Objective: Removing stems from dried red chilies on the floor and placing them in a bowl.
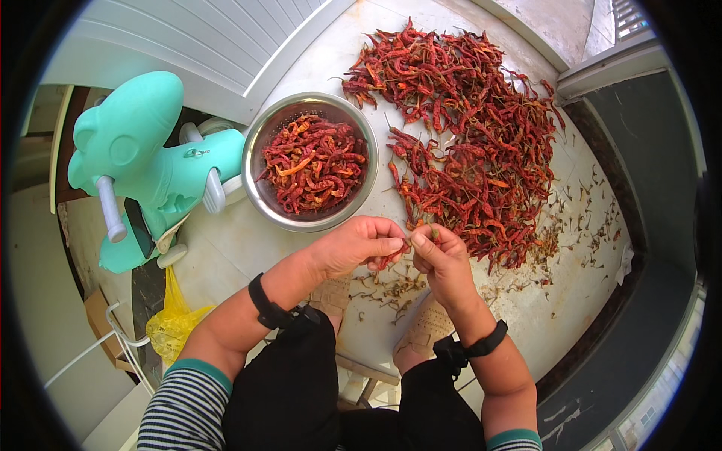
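Between my knees and a large pile of dried red chilies (474, 150), both hands are close together. My left hand (353, 244) is closed round a dried chili (392, 257), whose red body shows below the thumb. At the chili's stem end, my right hand (444, 255) pinches with thumb and forefinger; a small greenish stem (435, 234) shows at its fingertips. A steel colander (252, 165) stands beyond my left hand, part filled with red chilies (312, 165) that mostly show no stems.
Loose stems (391, 289) lie scattered on the pale floor (226, 240) near my shoes (425, 331) and to the right. A turquoise ride-on toy (180, 161) stands left of the colander, with a yellow plastic bag (173, 323) nearer me. A dark door panel (647, 150) borders the right.
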Demonstrator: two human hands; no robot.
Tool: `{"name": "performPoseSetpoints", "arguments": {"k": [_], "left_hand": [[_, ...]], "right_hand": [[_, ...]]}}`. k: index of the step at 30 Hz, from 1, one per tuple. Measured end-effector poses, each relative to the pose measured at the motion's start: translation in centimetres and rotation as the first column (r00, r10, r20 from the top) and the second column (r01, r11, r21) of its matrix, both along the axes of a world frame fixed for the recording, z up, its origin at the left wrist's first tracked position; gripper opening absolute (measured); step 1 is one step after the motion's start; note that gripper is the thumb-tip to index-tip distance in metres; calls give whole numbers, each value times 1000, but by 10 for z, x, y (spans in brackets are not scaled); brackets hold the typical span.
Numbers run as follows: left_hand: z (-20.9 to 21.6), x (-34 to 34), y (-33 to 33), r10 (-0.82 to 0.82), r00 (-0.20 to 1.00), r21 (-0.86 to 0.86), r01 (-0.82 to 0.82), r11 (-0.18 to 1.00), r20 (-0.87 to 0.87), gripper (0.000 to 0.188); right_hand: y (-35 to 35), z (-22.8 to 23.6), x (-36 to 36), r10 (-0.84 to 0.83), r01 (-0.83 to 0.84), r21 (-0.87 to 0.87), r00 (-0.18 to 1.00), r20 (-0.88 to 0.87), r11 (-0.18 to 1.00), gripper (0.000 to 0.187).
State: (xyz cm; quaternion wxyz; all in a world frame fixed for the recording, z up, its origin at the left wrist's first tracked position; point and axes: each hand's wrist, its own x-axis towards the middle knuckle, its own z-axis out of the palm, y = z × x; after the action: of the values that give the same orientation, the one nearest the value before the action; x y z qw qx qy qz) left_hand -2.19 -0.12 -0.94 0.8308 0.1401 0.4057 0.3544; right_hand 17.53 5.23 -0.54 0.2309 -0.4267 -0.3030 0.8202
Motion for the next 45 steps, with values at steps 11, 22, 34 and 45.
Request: {"name": "performPoseSetpoints", "arguments": {"k": [11,22,34,45], "left_hand": [[-3,-2,1,-47,999,8,46,999,25,13],[-5,-19,4,-111,930,199,189,962,-351,15],[-18,-88,1,370,377,332,-163,929,-849,21],[-23,-75,-2,407,-214,180,653,736,-888,38]], "right_hand": [[1,-3,4,-94,-27,-369,947,-306,929,11],[-5,-14,13,69,-147,-375,975,-212,915,14],[-43,-19,4,619,-816,236,559,552,527,41],[-40,-27,2,407,-649,566,760,506,508,27]]}}
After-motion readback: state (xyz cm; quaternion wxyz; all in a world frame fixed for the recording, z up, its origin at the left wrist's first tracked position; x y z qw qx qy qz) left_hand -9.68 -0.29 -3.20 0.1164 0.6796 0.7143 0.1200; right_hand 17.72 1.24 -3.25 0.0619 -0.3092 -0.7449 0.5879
